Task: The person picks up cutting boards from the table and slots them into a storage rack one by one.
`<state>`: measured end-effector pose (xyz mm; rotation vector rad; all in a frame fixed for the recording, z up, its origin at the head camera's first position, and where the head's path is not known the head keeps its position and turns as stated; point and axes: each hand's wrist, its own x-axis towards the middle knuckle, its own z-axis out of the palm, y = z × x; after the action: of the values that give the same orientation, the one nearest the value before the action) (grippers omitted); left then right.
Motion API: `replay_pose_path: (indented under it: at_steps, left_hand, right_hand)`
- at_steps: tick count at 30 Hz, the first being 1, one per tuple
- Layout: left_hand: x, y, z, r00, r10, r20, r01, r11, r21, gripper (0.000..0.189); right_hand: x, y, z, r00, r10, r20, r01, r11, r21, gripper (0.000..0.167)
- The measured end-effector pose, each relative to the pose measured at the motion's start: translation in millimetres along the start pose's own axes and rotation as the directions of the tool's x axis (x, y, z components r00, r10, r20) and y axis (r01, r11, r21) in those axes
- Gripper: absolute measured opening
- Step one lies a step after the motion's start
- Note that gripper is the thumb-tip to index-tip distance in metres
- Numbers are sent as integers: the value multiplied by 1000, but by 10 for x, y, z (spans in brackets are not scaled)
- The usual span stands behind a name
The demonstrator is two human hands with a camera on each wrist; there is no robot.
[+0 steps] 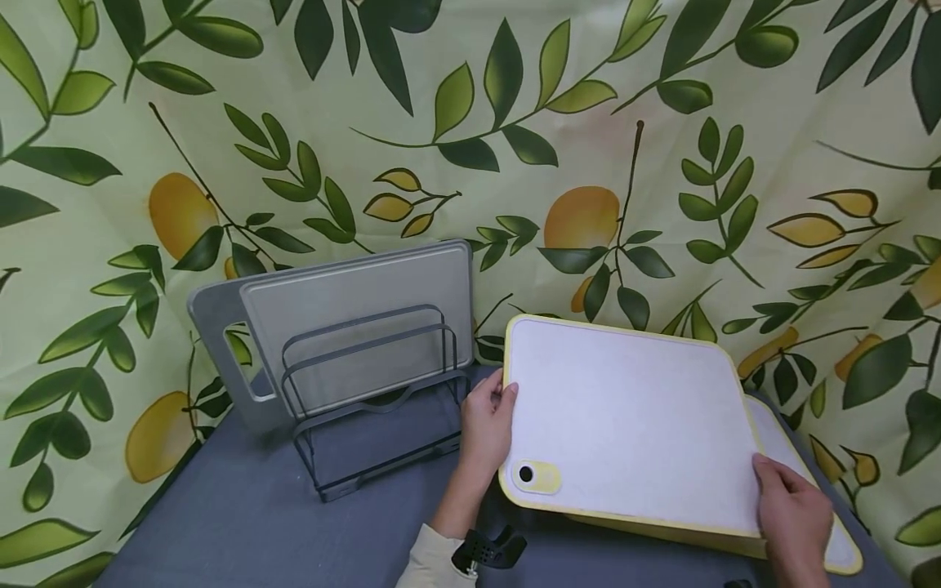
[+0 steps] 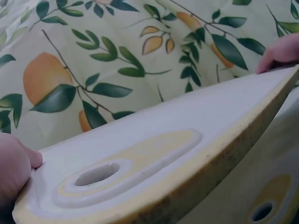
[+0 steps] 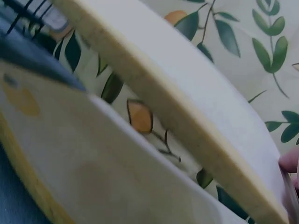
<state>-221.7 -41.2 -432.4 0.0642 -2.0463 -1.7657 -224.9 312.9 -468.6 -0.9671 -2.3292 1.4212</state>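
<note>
A white cutting board with a yellow rim is held in front of the person, right of centre, raised at a tilt above a second white board on the dark blue-grey table. Its long axis runs left to right, sloping slightly down toward the right; its broad face turns up toward the person, and the end with the round hole points left.

The left hand pinches the left edge, thumb on the face; the right hand pinches the lower right edge the same way.

The board is a smooth, matte rectangle with rounded corners, its thick yellow edge speckled and scuffed. A pale yellow oval surrounds the hole. To the left, a dark wire rack holds two grey boards upright, before a leaf-and-fruit-printed cloth.
</note>
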Motion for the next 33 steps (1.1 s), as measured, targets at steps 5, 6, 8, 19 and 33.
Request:
replay_pose_path:
  at_steps: [5,6,8,19,33]
  left_hand:
    - [7,60,-53,1000,-7,5,7,1000,0,35]
    - [5,75,-67,1000,-11,3,11,1000,0,36]
    - [1,109,-94,1000,-18,-2,18,1000,1,36]
    - [-2,218,-245,998,-6,-62,7,1000,9,36]
    - [-173,257,-386,995,-46,-87,49,998,29,39]
  right_hand:
    - [-47,-56,-31,1000,15,-5,-14,998,69,60]
    - [-61,-64,-38,1000,16,-3,-16,996,89,56]
    - [-88,-77,-49,1000,26,3,-26,991,130,47]
    - [-151,-266,-50,1000,-9,28,5,992,124,53]
    - [-288,-382,-158,998,16,55,-25,986,165,19]
